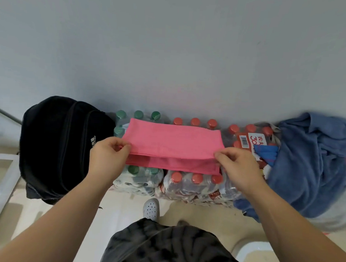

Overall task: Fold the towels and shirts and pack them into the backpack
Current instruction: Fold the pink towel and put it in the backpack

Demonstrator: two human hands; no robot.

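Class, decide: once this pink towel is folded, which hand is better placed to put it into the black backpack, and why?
Probably the left hand. It pinches the end of the pink towel right beside the backpack; the right hand pinches the other end, by the blue clothes pile.

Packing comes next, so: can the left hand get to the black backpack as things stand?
Probably yes: the backpack stands right beside the left hand, nothing between them, though that hand pinches the pink towel.
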